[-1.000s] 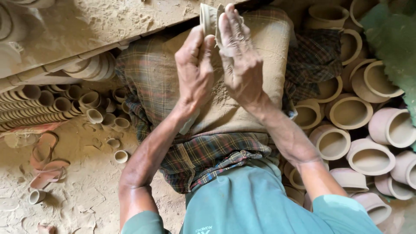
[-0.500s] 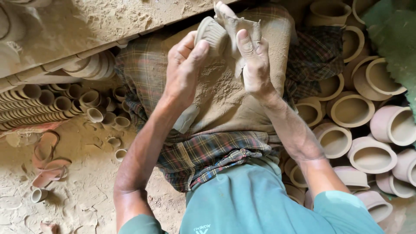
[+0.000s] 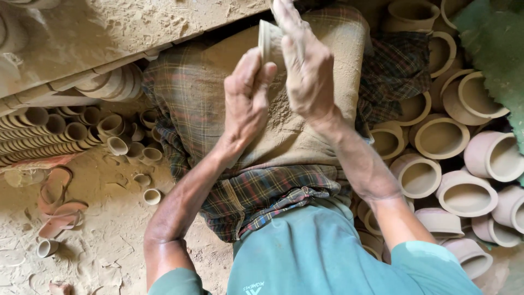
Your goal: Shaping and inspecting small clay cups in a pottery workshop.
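A dusty earthen floor spreads below and to the left of the hands, littered with small clay cups and a pair of worn sandals. Further left, rows of small cups lie on their sides, packed rim to rim under a sandy ledge that runs across the top. To the right of the hands the ground is crowded with larger clay pots, touching one another and leaving hardly any gap; a green sheet covers the far upper right corner. The only free room is directly over the lap, where a tan cloth lies on a checked wrap. There the left hand and the right hand meet, both raised above the cloth. Between them sits a small clay cup, pale grey-brown, tipped on its side with its rim facing left. The right hand lies flat across the cup's side, fingers stretched upward beyond the top edge. The left hand is curled, its fingertips pressed against the cup's lower part just beside the right palm. Both hands are coated in dry clay dust.
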